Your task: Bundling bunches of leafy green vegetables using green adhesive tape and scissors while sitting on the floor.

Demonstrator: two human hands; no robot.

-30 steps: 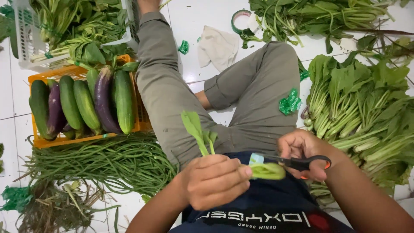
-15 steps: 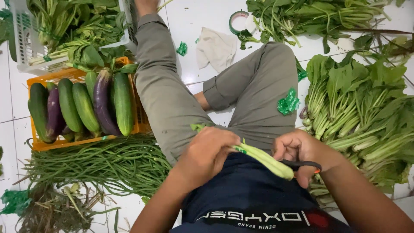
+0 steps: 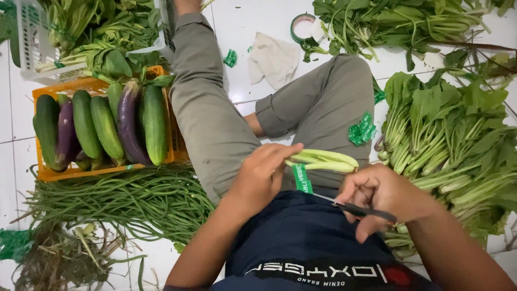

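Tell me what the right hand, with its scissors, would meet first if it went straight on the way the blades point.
Probably the green tape strip hanging from the pale green stalk bundle: the black-handled scissors in the right hand point up-left at it. Just beyond are the left hand fingers; depth is unclear.

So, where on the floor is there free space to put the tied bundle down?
Bare white tile shows between the outstretched leg and the crumpled cloth, and a narrow strip along the left edge beside the orange crate. The right side is crowded with leafy greens; the long beans fill the lower left.
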